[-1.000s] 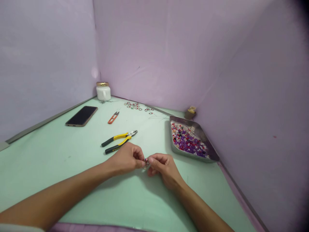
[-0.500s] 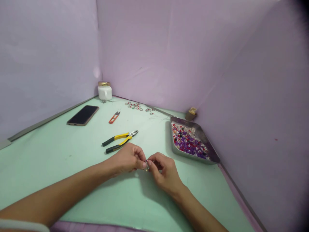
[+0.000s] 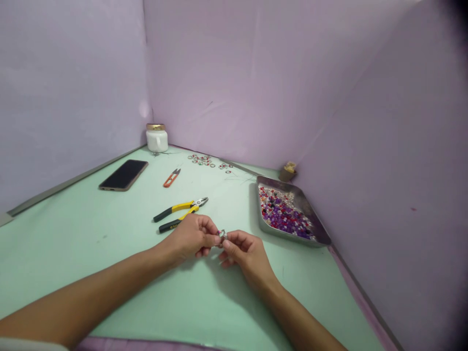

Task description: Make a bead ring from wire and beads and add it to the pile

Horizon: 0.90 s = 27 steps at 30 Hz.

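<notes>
Between my fingertips is a small beaded ring (image 3: 223,234), with a purple-pink bead showing at its left side. My left hand (image 3: 195,236) pinches the ring from the left, thumb and forefinger closed on it. From the other side, my right hand (image 3: 245,251) grips its right edge between thumb and fingers. Part of the ring is hidden by the fingertips. Just behind my left hand lie the pliers (image 3: 185,207) with yellow and black handles, one handle partly covered by that hand.
A metal tray (image 3: 292,240) of mixed beads (image 3: 285,214) stands at right. Several beaded rings (image 3: 201,160) lie at the back. Orange thread snips (image 3: 171,178), a phone (image 3: 124,174) and a white jar (image 3: 157,140) are on the left. A small brown object (image 3: 288,172) sits behind the tray.
The ring has been turned up between my fingers and now shows its round opening above the fingertips. My right hand's lower fingers have spread slightly. The view has shifted a little.
</notes>
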{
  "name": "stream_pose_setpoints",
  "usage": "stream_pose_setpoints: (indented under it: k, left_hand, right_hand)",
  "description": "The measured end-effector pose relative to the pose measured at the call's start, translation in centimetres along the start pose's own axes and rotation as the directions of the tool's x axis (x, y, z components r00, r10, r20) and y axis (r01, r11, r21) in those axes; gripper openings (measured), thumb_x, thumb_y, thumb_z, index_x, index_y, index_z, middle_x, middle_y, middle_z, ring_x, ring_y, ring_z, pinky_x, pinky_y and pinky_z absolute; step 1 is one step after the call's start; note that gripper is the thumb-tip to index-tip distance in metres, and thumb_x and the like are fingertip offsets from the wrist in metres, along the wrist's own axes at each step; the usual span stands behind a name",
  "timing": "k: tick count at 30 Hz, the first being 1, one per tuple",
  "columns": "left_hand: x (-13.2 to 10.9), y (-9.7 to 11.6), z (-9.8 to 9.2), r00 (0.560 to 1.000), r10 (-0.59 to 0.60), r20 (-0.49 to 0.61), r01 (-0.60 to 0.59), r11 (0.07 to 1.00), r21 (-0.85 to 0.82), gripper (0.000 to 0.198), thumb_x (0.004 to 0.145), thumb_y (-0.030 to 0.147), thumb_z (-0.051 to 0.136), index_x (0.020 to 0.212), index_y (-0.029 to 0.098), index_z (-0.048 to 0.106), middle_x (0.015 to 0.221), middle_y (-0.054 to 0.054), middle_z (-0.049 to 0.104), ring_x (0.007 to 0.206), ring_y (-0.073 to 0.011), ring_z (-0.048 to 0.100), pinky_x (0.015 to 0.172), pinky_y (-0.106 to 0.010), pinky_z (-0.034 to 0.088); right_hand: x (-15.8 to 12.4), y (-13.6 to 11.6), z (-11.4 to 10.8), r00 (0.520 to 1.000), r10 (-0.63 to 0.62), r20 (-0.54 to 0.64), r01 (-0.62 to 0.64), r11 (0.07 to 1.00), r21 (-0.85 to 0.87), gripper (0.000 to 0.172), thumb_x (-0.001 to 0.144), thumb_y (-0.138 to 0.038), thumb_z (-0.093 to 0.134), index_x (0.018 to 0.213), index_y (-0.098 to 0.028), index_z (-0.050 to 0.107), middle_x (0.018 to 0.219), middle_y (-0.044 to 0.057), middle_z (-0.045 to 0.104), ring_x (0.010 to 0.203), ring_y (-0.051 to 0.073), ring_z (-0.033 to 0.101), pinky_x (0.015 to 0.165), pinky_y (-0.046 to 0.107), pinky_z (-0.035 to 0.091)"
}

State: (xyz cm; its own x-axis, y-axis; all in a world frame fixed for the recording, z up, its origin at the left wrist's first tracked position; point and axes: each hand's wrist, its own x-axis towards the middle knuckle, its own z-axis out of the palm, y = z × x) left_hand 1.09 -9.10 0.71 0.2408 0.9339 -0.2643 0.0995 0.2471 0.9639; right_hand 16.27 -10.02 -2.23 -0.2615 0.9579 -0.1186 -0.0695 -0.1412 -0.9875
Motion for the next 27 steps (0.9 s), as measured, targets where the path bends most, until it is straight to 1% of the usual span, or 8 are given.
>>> stream_pose_setpoints:
  k: [3,7,11,16,18,22,24,27]
  left_hand:
    - [-0.1,0.1,0.1,1.000,0.023,0.012,-0.023,0.999,0.035,0.010,0.057,0.018,0.061,0.061,0.015,0.053,0.038,0.007,0.048,0.034,-0.0070,0.041,0.035,-0.019,0.029]
    - [-0.2,0.3,-0.2,0.995,0.075,0.069,-0.080,0.993,0.081,0.010,0.058,0.020,0.061,0.066,0.013,0.059,0.042,0.005,0.052,0.036,-0.0068,0.041,0.036,-0.019,0.028]
    - [-0.1,0.1,-0.6,0.991,0.077,0.113,-0.083,0.995,0.047,0.010,0.061,0.022,0.059,0.065,0.013,0.062,0.045,0.003,0.053,0.041,-0.0089,0.046,0.038,-0.020,0.031]
    - [-0.4,0.5,-0.5,0.992,0.080,0.100,-0.101,0.971,0.218,0.007,0.062,0.018,0.056,0.062,0.013,0.062,0.040,0.005,0.051,0.036,-0.0076,0.043,0.036,-0.019,0.029]
    - [-0.5,0.6,-0.4,0.990,0.096,0.102,-0.117,0.965,0.233,0.007,0.061,0.014,0.055,0.065,0.013,0.061,0.042,0.005,0.051,0.036,-0.0075,0.045,0.035,-0.018,0.030]
    - [-0.5,0.6,-0.5,0.983,0.095,0.158,-0.129,0.967,0.220,0.009,0.060,0.012,0.054,0.064,0.014,0.061,0.046,0.005,0.054,0.037,-0.0074,0.047,0.036,-0.018,0.031]
    - [-0.4,0.5,-0.6,0.981,0.084,0.173,-0.122,0.967,0.224,0.009,0.060,0.012,0.053,0.062,0.014,0.061,0.044,0.005,0.054,0.037,-0.0076,0.047,0.035,-0.017,0.030]
    - [-0.4,0.3,-0.7,0.984,0.051,0.170,-0.086,0.975,0.206,0.006,0.059,0.013,0.055,0.061,0.014,0.061,0.044,0.004,0.056,0.037,-0.0085,0.049,0.033,-0.017,0.028]
  right_hand:
    - [0.0,-0.3,0.0,0.999,-0.023,-0.030,0.021,0.998,-0.066,0.025,0.059,-0.035,0.069,0.067,-0.013,0.059,0.050,0.000,0.059,0.043,0.011,0.054,0.044,0.023,0.045]
    - [-0.1,-0.7,-0.3,0.997,-0.082,-0.014,0.079,0.986,-0.147,0.021,0.061,-0.032,0.067,0.064,-0.013,0.059,0.049,0.000,0.057,0.042,0.010,0.053,0.044,0.022,0.042]
    - [-0.2,-1.1,-0.4,0.999,-0.028,0.038,0.033,0.991,-0.134,0.023,0.059,-0.034,0.067,0.062,-0.013,0.059,0.051,0.001,0.058,0.043,0.010,0.053,0.045,0.022,0.042]
    - [-0.3,-1.4,-0.3,0.999,0.003,0.051,0.006,0.984,-0.180,0.017,0.058,-0.028,0.066,0.059,-0.013,0.058,0.049,-0.001,0.055,0.043,0.010,0.051,0.045,0.022,0.041]
    - [-0.3,-1.3,-0.4,0.997,0.007,0.074,0.008,0.980,-0.200,0.014,0.059,-0.026,0.064,0.059,-0.013,0.058,0.049,-0.002,0.054,0.043,0.009,0.050,0.045,0.022,0.040]
    - [-0.2,-1.3,-0.6,0.987,0.061,0.151,-0.027,0.976,-0.217,0.014,0.061,-0.025,0.062,0.059,-0.013,0.057,0.049,-0.002,0.053,0.044,0.009,0.050,0.046,0.022,0.040]
    - [-0.2,-1.4,-0.7,0.983,0.082,0.163,-0.048,0.978,-0.205,0.015,0.060,-0.026,0.063,0.058,-0.013,0.057,0.047,-0.002,0.054,0.044,0.009,0.049,0.046,0.022,0.039]
    - [-0.2,-1.3,-0.7,0.988,0.072,0.137,-0.056,0.991,-0.118,0.019,0.060,-0.029,0.065,0.060,-0.013,0.056,0.051,0.001,0.059,0.047,0.010,0.052,0.049,0.023,0.042]
